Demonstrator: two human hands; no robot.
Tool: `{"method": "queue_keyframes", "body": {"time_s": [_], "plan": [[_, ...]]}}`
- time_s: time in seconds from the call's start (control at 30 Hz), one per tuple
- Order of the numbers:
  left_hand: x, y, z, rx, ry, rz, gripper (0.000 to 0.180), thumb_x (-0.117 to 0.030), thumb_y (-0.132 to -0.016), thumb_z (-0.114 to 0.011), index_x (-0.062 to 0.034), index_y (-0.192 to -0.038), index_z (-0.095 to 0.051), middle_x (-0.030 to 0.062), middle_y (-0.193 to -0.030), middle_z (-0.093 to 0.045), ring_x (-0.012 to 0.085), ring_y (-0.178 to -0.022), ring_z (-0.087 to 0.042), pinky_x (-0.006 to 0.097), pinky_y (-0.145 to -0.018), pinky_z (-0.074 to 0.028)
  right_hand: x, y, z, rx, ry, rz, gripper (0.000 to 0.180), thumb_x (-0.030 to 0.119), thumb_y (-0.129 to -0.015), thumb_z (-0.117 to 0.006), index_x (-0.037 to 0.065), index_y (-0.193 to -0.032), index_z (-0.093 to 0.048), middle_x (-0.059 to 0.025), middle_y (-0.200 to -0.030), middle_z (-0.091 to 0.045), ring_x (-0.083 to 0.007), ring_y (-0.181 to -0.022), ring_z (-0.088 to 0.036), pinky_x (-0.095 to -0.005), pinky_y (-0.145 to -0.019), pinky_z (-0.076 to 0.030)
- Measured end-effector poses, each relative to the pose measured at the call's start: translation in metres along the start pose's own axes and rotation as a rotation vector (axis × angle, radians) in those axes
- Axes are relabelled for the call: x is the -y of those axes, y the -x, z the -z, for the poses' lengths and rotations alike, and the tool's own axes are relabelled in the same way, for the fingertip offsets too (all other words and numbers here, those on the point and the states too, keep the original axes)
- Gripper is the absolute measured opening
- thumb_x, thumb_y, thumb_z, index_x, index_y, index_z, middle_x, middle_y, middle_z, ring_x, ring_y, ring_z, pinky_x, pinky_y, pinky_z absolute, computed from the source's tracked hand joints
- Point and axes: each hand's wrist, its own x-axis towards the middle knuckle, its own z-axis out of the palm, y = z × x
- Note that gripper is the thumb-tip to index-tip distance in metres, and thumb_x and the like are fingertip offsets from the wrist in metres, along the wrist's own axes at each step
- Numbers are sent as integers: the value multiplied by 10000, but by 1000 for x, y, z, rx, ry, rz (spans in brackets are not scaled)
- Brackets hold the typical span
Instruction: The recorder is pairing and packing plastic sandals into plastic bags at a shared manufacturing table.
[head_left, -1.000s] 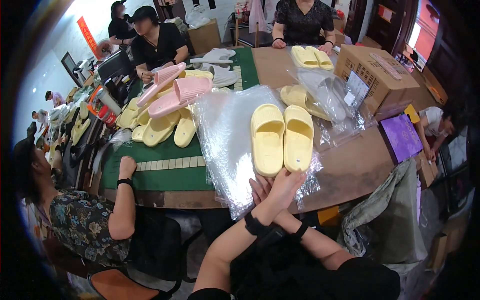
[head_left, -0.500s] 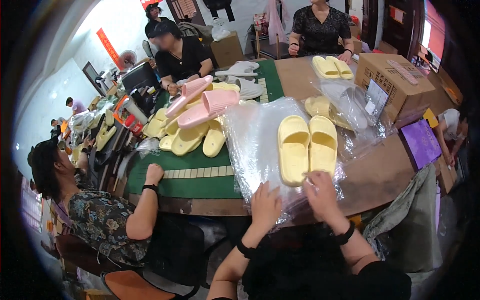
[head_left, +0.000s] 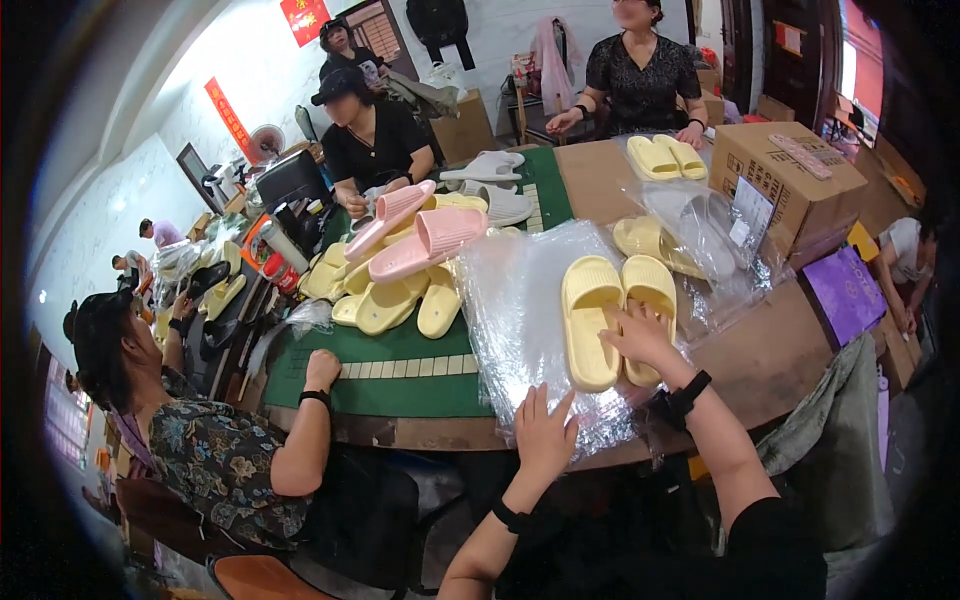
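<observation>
A pair of pale yellow slippers (head_left: 615, 310) lies side by side on a stack of clear plastic bags (head_left: 520, 310) on the wooden table (head_left: 770, 350). My right hand (head_left: 637, 337) rests on the heels of the slippers, fingers spread over them. My left hand (head_left: 540, 432) lies flat on the near edge of the plastic bags, fingers apart, holding nothing. Both wrists wear dark bands.
A heap of yellow and pink slippers (head_left: 410, 265) sits on a green mat (head_left: 400, 360) to the left. A cardboard box (head_left: 795, 185) and more bagged slippers (head_left: 690, 240) stand at right. Other people sit at the left edge (head_left: 210, 440) and at the far side.
My hands have spread apart: the right has gone onto the slippers' heels, the left onto the plastic's near edge. The view has shifted, putting the slippers further right.
</observation>
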Motion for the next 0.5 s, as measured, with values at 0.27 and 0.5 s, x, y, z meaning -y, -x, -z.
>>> {"method": "queue_keyframes", "body": {"time_s": [0.27,0.5], "plan": [[-1,-3,6,-3,-18,-13,415,-248,-824,-643,-171,-1230,-608,227,-1307,-466,400,-1255,-398,499,-1022,-313,-6,29,11,-98,-171,146,649,405,-893,-525,41,-1410,-380,-235,-1365,-452,-354,-1254,-449,-480,-1015,-359],[20,-8,11,48,-36,-91,407,-216,-764,-662,-111,-1155,-625,170,-1253,-503,367,-1159,-453,476,-940,-384,0,112,49,21,-672,396,528,220,-886,-615,-25,-1330,-469,-219,-1310,-510,-304,-1171,-519,-370,-991,-410]]}}
